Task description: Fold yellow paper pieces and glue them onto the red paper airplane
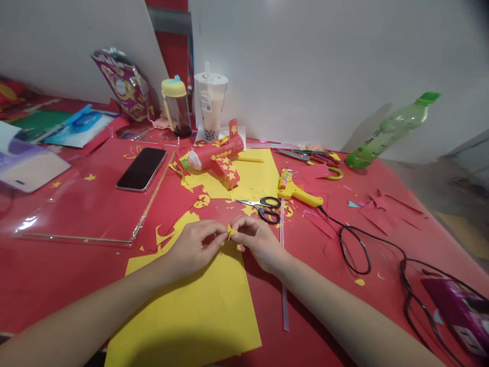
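Observation:
Between my two hands is a small yellow paper cutout (231, 232), pinched by the fingertips from both sides. My left hand (196, 245) grips its left edge with thumb and forefinger. On the other side, my right hand (257, 242) pinches it too. Fingers cover part of its outline. Below them lies a large yellow paper sheet (194, 306). Just beyond the hands rest black-handled scissors (267, 206), blades apart. Farther back, a red paper rocket-like model (219, 155) with yellow stars lies on another yellow sheet (262, 173).
A yellow glue gun (298, 191) lies right, its black cable (355, 232) looping across the red table. A clear glue stick (284, 300) is near my right wrist. A phone (141, 169) lies left. A bubble tea cup (212, 104), jar (178, 109) and green bottle (393, 132) stand behind.

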`<action>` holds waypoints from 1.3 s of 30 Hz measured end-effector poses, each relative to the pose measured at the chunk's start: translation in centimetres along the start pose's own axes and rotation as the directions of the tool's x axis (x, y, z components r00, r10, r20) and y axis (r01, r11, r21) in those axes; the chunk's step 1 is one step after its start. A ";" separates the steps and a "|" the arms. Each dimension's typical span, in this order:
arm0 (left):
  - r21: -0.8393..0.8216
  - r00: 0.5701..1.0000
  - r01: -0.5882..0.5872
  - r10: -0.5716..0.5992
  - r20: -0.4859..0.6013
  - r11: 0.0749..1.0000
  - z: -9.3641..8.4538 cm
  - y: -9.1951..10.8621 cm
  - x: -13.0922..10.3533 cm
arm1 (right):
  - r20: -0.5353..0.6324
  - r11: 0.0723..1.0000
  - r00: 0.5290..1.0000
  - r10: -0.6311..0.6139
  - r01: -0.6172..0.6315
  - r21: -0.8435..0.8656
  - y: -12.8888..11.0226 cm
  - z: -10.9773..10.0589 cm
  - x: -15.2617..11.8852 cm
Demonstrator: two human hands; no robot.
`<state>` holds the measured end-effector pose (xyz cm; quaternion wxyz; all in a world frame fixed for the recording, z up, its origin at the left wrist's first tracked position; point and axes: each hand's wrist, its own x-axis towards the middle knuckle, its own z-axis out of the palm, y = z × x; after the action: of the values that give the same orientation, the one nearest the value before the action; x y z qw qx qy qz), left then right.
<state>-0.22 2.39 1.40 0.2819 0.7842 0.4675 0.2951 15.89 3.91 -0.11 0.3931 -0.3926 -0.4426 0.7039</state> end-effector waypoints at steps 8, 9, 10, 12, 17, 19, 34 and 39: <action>0.047 0.999 -0.025 0.026 -0.023 0.999 0.1 0.3 -0.3 | -0.006 0.983 0.990 -0.139 0.137 -0.121 -0.2 0.2 -0.1; 0.027 0.999 0.003 -0.001 -0.045 1.000 0.1 0.4 -0.3 | -0.012 0.977 0.989 -0.147 0.143 -0.161 -0.2 0.2 -0.1; 0.002 0.997 0.037 -0.037 -0.068 0.999 0.1 0.4 -0.3 | -0.019 0.965 0.987 -0.161 0.154 -0.213 -0.1 0.2 -0.1; -0.050 0.988 0.106 -0.111 -0.107 0.993 0.2 0.3 -0.3 | -0.025 0.916 0.975 -0.219 0.197 -0.350 -0.1 0.3 -0.2; -0.056 0.983 0.136 -0.141 -0.114 0.989 0.1 0.4 -0.3 | 0.022 0.713 0.914 -0.405 0.330 -0.619 0.0 0.4 -0.6; -0.038 0.985 0.126 -0.130 -0.113 0.991 0.1 0.4 -0.3 | 0.032 0.678 0.899 -0.437 0.353 -0.645 0.0 0.5 -0.7; -0.176 0.967 0.210 -0.230 -0.106 0.962 0.0 0.3 0.0 | 0.009 0.675 0.900 -0.436 0.333 -0.659 -0.3 0.5 -0.5; -0.258 0.943 0.266 -0.306 -0.129 0.929 0.0 -0.3 0.1 | 0.033 0.600 0.873 -0.487 0.362 -0.714 -0.6 0.0 -0.3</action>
<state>-0.38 2.56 1.23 0.3733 0.6408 0.5602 0.3691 16.10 3.78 0.50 0.4057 -0.4513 -0.7216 0.3331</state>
